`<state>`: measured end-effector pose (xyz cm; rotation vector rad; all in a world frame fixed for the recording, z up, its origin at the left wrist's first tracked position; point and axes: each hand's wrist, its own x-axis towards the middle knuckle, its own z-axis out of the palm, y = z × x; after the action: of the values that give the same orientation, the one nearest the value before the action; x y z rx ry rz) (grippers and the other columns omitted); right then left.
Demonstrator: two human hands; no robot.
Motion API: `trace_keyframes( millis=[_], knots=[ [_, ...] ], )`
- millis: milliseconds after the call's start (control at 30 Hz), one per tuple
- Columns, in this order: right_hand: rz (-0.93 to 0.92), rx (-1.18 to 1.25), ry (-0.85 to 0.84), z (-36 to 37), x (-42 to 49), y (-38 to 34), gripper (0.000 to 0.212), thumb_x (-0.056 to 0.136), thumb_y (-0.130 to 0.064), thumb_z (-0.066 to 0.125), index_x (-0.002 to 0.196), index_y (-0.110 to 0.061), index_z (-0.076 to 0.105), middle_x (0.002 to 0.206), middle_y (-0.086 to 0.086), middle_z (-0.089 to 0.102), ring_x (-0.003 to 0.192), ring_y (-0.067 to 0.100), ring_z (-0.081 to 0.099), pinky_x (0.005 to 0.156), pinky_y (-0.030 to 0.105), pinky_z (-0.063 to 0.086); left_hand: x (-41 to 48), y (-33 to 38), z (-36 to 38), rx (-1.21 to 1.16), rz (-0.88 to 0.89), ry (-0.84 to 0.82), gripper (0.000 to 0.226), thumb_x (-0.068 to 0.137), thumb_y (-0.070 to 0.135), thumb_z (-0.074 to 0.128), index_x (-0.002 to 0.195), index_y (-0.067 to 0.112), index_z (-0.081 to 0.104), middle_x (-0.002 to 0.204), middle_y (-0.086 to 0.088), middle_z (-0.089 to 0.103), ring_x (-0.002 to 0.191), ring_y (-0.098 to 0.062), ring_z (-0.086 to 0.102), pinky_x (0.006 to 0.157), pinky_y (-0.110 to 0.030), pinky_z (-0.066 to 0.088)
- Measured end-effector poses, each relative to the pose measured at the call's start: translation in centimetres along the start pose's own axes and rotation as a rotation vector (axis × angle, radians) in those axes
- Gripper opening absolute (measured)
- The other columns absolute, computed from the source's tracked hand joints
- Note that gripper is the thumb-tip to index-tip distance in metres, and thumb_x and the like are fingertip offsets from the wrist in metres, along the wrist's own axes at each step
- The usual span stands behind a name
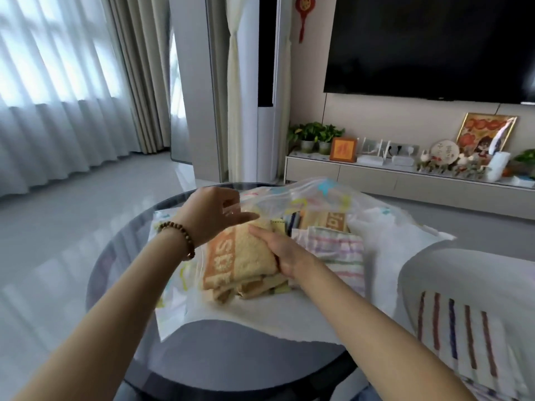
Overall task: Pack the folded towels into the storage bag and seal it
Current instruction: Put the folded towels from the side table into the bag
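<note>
1. On table (pixel 115 256): bag (pixel 385 227), mouth toward the person.
2. Towel stack (pixel 240 256) in the mouth, left side; 2nd towel (pixel 338 250) just right of it; more towels behind, deeper in bag.
3. L hand (pixel 214 212) holds bag's top flap above stack; R hand (pixel 283 253) on stack's right edge.
4. Cloth (pixel 457 337) right of table, near side.
5. TV (pixel 434 44) on wall behind; cabinet (pixel 376 175) below it.

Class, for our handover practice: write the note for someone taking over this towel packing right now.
Left hand pinches the top flap of the bag, lifting the mouth open.
Right hand lies flat on the orange-banded towel, partly inside the mouth.
A striped towel lies beside it; more towels sit deeper inside.
Done: several packed.
Left: push these in, seal the bag.
</note>
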<state>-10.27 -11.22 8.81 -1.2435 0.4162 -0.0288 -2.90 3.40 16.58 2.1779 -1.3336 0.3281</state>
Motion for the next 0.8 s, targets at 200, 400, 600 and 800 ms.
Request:
trace_keyframes(
  millis=[200, 400, 600, 800],
  knots=[
    [-0.330, -0.947, 0.416, 0.1, 2.6, 6.0, 0.072, 0.087, -0.043, 0.060, 0.146, -0.020, 0.025, 0.153, 0.004, 0.028, 0.132, 0.022, 0.040, 0.103, 0.034, 0.037, 0.4, -1.8, 0.9, -0.168, -0.012, -0.018, 0.048, 0.078, 0.051, 0.057, 0.052, 0.012, 0.045, 0.055, -0.011, 0.053, 0.048, -0.009, 0.038, 0.052, -0.022, 0.038],
    [-0.745, -1.664, -0.334, -2.7, 4.7, 13.0, 0.054, 0.090, -0.065, 0.017, 0.138, -0.049, 0.037, 0.161, -0.012, 0.008, 0.142, 0.020, -0.029, 0.105, 0.046, -0.036, 0.1, -2.4, 2.1, -0.371, -0.033, 0.014, 0.055, 0.074, 0.058, 0.054, 0.050, 0.012, 0.035, 0.054, 0.002, 0.063, 0.057, 0.005, 0.062, 0.048, -0.007, 0.038],
    [-0.515, -1.737, -0.229, -0.7, 9.1, 10.9, 0.043, 0.097, -0.052, 0.030, 0.137, -0.043, 0.044, 0.161, -0.013, 0.008, 0.145, 0.024, -0.023, 0.110, 0.061, -0.018, -0.4, -2.6, 3.3, -0.466, -0.045, 0.053, 0.051, 0.074, 0.059, 0.054, 0.050, 0.022, 0.027, 0.047, 0.002, 0.058, 0.060, -0.009, 0.066, 0.049, -0.009, 0.036],
    [-0.486, -1.595, -0.216, -0.2, 5.7, 8.7, 0.046, 0.096, -0.052, 0.035, 0.141, -0.041, 0.039, 0.162, -0.005, 0.008, 0.148, 0.019, -0.011, 0.115, 0.052, -0.010, -0.8, -1.5, 3.5, -0.291, -0.125, 0.068, 0.042, 0.074, 0.054, 0.059, 0.058, 0.020, 0.040, 0.052, 0.002, 0.045, 0.050, -0.016, 0.047, 0.052, -0.023, 0.032]
  ],
)
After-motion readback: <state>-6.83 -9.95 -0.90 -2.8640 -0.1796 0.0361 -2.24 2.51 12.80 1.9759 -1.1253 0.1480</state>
